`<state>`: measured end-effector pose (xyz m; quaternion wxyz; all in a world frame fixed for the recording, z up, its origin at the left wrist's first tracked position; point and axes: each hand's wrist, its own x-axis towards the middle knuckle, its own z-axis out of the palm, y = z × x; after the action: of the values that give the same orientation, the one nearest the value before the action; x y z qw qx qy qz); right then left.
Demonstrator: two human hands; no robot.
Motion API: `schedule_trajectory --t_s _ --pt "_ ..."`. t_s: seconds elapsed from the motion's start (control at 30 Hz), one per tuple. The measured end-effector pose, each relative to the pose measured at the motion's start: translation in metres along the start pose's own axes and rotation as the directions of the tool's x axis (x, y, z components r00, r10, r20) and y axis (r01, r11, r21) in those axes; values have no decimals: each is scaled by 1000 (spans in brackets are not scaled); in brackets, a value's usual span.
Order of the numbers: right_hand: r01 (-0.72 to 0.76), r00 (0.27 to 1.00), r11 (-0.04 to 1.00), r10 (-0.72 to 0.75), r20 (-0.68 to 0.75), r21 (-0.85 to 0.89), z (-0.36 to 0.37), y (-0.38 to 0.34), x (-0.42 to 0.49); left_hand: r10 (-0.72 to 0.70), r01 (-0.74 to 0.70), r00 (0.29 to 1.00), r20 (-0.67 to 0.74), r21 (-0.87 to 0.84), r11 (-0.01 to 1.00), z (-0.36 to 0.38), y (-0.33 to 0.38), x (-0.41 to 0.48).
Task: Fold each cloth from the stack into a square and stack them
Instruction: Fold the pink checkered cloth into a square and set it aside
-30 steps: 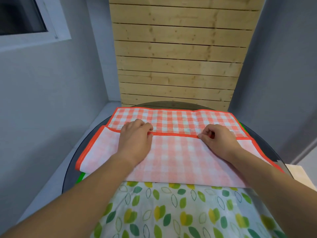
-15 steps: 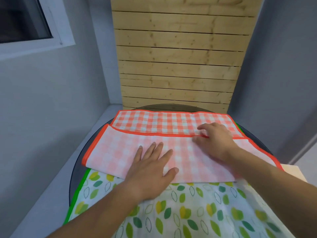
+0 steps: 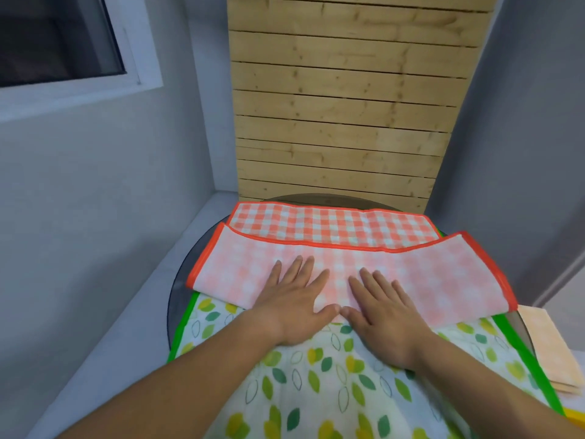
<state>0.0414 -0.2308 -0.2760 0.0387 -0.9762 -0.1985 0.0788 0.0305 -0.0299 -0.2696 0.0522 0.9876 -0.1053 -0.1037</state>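
The left hand (image 3: 294, 307) and right hand (image 3: 383, 315) press flat, fingers straight, thumbs seemingly touching, on the near middle of the half-folded checked cloth (image 3: 443, 280), whose long axis runs side to side across the counter (image 3: 180, 289).

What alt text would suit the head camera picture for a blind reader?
Left hand and right hand rest flat on a once-folded orange checked cloth lying on a leaf-print cloth on a round table; a wooden slat panel stands behind.
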Motion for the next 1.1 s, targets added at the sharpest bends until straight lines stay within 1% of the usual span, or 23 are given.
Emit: schedule_trajectory --t_s 0.1,0.2,0.33,0.43,0.47,0.5,0.53,0.57,0.6,0.67,0.7,0.73,0.8,0.87,0.97,1.03,1.1 --pt "-2 1000 1000 2 19 -5 -2 -1 1 -42 42 999 5 -7 999 0 -21 -15" --pt "-2 1000 1000 2 28 1 -4 -1 0 -140 140 990 -12 -17 990 2 -52 -37" --pt "-8 999 1000 8 48 -11 -5 -2 1 -275 273 961 -32 -51 961 3 -84 -55" --pt "-12 998 1000 13 57 -11 -4 -2 2 -365 364 931 4 -94 927 -2 -90 -63" --pt "-14 998 1000 14 58 -4 -4 -1 3 -397 397 918 16 -76 915 -6 -88 -63" --pt "-16 998 1000 16 56 4 -4 -1 3 -420 421 907 12 -22 907 -12 -82 -61" --pt "-20 998 1000 19 56 9 -4 -1 3 -419 419 908 -17 46 907 -17 -71 -58" --pt "-21 998 1000 20 57 13 -5 -1 2 -376 381 924 -66 88 920 -22 -57 -52" --pt "-22 998 1000 21 54 16 -5 -2 3 -294 304 949 -118 81 949 -25 -41 -44" --pt "-32 998 999 31 47 20 -7 -3 2 -104 102 979 -176 -25 995 -26 -8 -25" --pt "-34 998 999 33 45 22 -7 -4 2 -41 27 982 -184 -76 997 -23 4 -15" --pt "-34 998 999 33 45 26 -8 -4 2 -8 -11 984 -176 -107 994 -20 12 -6" --pt "-30 998 999 29 48 31 -7 -3 2 -26 10 990 -138 -110 994 -9 20 7" --pt "-23 998 999 22 54 28 -6 -2 2 -77 72 993 -94 -54 996 2 20 12" --pt "6 998 1000 -7 62 29 -6 2 2 -110 110 992 -62 1 994 8 20 15" --pt "26 997 998 -29 68 54 -8 13 -1 -122 123 991 -52 16 992 7 21 17" --pt "3 998 997 -7 57 77 -12 39 -6 -124 125 991 -49 14 992 7 21 16"
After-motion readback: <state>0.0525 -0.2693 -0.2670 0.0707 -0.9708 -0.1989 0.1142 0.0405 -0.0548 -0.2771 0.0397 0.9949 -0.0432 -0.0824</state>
